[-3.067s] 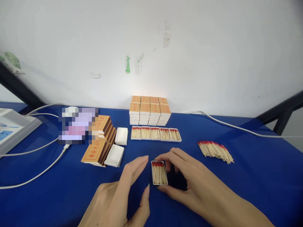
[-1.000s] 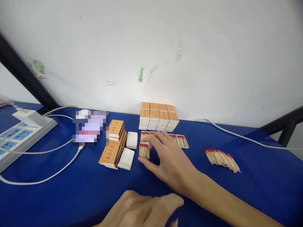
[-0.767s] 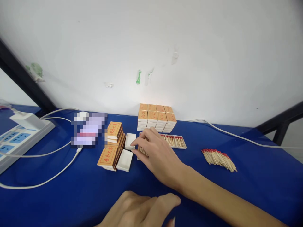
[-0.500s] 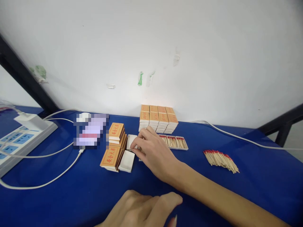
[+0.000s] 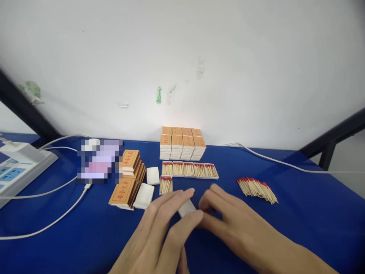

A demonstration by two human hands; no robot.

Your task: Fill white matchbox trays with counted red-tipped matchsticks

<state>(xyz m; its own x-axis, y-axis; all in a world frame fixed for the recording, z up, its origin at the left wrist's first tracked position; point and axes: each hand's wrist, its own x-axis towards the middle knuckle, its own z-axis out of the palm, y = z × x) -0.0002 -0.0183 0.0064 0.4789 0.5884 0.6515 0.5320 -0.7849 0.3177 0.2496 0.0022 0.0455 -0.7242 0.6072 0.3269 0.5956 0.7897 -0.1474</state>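
Between my hands is a white matchbox tray (image 5: 186,209), partly hidden by the fingers. My right hand (image 5: 230,222) has its thumb and index finger closed at the tray's right edge. My left hand (image 5: 162,224) arches over the tray's left side, fingers and thumb apart. Just beyond, a tray filled with red-headed matches (image 5: 166,185) stands below a row of several filled trays (image 5: 189,169). Two white trays without visible matches, a nearer one (image 5: 144,196) and a farther one (image 5: 153,176), lie beside orange matchbox sleeves (image 5: 123,192). A pile of loose matches (image 5: 257,189) lies to the right.
Stacked orange-topped matchboxes (image 5: 182,142) stand against the wall. At left are a blurred-out phone (image 5: 101,160), a white power strip (image 5: 27,171) and charging cables. Another white cable (image 5: 265,161) crosses the back right of the blue table (image 5: 308,217).
My right hand has come back toward me from the tray area, and a white tray now lies between my hands. My left hand has risen and spread around it. The view has shifted slightly right.
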